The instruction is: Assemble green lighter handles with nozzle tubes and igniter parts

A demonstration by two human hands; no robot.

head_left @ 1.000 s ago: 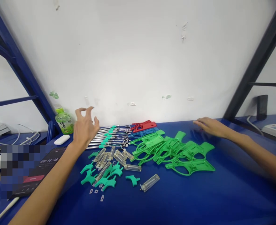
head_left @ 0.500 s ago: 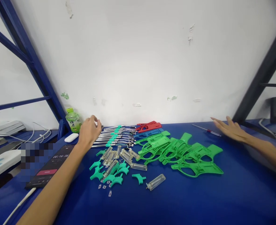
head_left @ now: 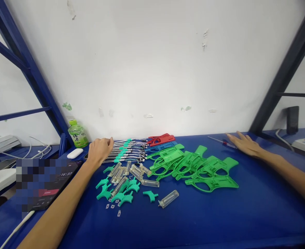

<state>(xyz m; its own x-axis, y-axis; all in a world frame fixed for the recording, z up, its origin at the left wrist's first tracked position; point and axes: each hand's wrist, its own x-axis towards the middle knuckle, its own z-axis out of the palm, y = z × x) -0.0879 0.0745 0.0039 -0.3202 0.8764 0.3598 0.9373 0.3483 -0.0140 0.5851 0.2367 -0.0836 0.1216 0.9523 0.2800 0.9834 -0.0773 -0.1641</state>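
Observation:
My left hand [head_left: 99, 151] is curled, its fingertips bent down at the left ends of a row of silver metal tubes [head_left: 116, 151] with teal pieces and thin wires. What it grips, if anything, is hidden. Over at the right, my right hand [head_left: 245, 143] lies low over the table with its fingers spread, beside a thin screwdriver [head_left: 223, 142] with a clear and red handle. Between the hands lie several green plastic toy-gun shell halves [head_left: 217, 183], with red shells [head_left: 161, 139] and blue shells [head_left: 160, 147] behind them.
Teal triggers [head_left: 126, 199], clear plastic cases [head_left: 169, 199] and tiny white pieces [head_left: 119, 213] are scattered on the blue table [head_left: 194, 224]. To the left are a phone [head_left: 56, 186] with a cable, a white case [head_left: 75, 153] and a green bottle [head_left: 78, 135]. Blue frame posts [head_left: 40, 83] flank the wall.
My left hand has come down onto the left ends of the tubes, its fingers curling further. My right hand stays spread by the screwdriver, slightly closer to it. The view has shifted slightly.

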